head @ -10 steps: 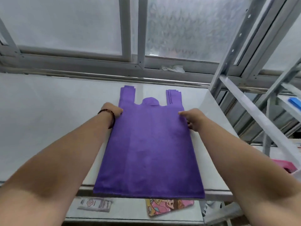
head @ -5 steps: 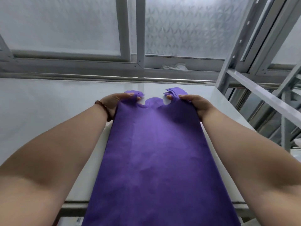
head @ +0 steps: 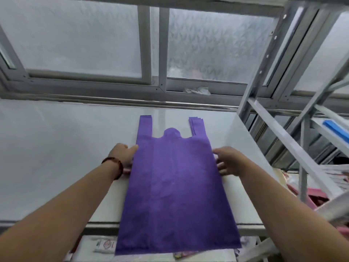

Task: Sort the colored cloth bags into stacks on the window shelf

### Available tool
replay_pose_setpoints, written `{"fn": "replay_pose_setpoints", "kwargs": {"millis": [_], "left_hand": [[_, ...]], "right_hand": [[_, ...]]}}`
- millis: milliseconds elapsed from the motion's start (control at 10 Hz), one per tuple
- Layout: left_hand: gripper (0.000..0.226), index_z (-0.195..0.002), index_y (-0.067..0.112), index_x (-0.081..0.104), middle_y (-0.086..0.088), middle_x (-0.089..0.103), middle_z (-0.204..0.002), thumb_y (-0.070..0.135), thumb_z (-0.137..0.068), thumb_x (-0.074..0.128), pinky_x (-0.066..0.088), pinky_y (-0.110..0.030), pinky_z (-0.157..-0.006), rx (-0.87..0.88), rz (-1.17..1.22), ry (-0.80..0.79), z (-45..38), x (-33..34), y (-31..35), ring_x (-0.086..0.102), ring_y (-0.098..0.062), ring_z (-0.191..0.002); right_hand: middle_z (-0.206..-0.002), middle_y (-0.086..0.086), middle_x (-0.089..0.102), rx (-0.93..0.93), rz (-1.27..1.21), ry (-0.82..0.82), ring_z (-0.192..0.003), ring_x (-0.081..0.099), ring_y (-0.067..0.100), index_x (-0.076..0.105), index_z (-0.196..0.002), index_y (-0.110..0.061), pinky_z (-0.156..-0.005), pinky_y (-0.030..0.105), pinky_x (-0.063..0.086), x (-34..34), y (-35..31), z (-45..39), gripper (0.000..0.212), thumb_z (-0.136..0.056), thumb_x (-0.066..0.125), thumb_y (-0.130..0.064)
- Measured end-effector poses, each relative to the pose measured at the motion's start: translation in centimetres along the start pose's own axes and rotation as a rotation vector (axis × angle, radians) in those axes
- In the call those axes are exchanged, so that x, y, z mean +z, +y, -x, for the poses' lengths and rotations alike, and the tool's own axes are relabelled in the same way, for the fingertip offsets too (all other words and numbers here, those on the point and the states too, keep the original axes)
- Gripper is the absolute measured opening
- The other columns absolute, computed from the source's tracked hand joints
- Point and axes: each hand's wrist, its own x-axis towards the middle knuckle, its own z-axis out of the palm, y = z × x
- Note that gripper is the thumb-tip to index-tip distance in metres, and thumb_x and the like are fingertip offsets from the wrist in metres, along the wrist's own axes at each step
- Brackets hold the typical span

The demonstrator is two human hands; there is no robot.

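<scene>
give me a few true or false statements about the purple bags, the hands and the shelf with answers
1. The purple bags lie flat on the white shelf with their handles toward the window. True.
2. The bottom edge of the purple bags hangs past the shelf's front edge. True.
3. The left hand grips a handle loop. False: it rests at the left side edge of the stack, below the handles.
4. A bead bracelet sits on the right wrist. False: it is on the left wrist.
5. The right hand is at the right side edge of the stack. True.
6. The blue sheets lie on top of the purple bags. False: they sit on the rack at right.
</scene>
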Motion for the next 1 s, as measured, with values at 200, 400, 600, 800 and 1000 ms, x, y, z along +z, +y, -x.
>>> {"fn": "replay_pose_setpoints", "kwargs": {"millis": [200, 400, 600, 800, 1000], "left_hand": [[0.022, -0.1, 0.003, 0.06, -0.016, 0.068, -0.094, 0.021, -0.086, 0.062, 0.057, -0.035, -0.077, -0.192, -0.064, 0.007, 14.4, -0.9, -8.6, 0.07, -0.023, -0.079], [0.012, -0.103, 0.005, 0.054, -0.015, 0.065, -0.081, 0.006, -0.094, 0.045, 0.041, -0.018, -0.029, -0.163, -0.045, 0.032, 17.1, 1.6, -9.0, 0.059, -0.013, -0.034], [0.019, -0.088, 0.003, 0.055, -0.011, 0.059, -0.054, 0.014, -0.096, 0.041, 0.037, -0.019, -0.034, -0.108, -0.126, 0.2, 14.5, 2.0, -7.4, 0.048, -0.018, -0.035], [0.026, -0.089, 0.0, 0.057, -0.011, 0.059, -0.059, 0.023, -0.094, 0.047, 0.05, -0.032, -0.061, -0.085, -0.195, 0.302, 13.1, 2.2, -7.5, 0.054, -0.023, -0.044], [0.031, -0.097, 0.009, 0.039, -0.012, 0.057, -0.06, 0.038, -0.092, 0.049, 0.041, -0.025, -0.039, -0.121, 0.088, 0.392, 14.9, 2.6, -7.3, 0.055, -0.023, -0.041]], "right_hand": [[-0.066, 0.011, 0.055, 0.172, -0.018, -0.04, -0.041, 0.051, 0.018, 0.058, -0.083, -0.008, -0.042, 0.021, 0.044, 1.8, 9.2, 11.8, 0.022, -0.095, 0.04, -0.012], [-0.044, 0.004, 0.043, 0.091, 0.114, 0.066, -0.034, 0.042, 0.017, 0.049, -0.073, -0.007, -0.039, 0.021, 0.033, 3.0, 10.3, 13.4, 0.023, -0.091, 0.036, -0.002], [-0.047, 0.003, 0.037, 0.098, -0.136, 0.156, -0.032, 0.036, 0.011, 0.048, -0.071, -0.007, -0.038, 0.016, 0.029, 4.1, 8.0, 11.4, 0.025, -0.094, 0.037, -0.003], [-0.05, 0.006, 0.049, 0.1, -0.325, 0.164, -0.04, 0.051, 0.016, 0.052, -0.068, -0.004, -0.043, 0.024, 0.046, 4.8, 8.4, 10.3, 0.029, -0.096, 0.046, -0.009], [-0.044, 0.009, 0.06, 0.112, -0.508, 0.135, -0.044, 0.065, 0.025, 0.056, -0.087, 0.002, -0.043, 0.027, 0.054, 4.3, 9.5, 11.3, 0.032, -0.094, 0.053, -0.028]]}}
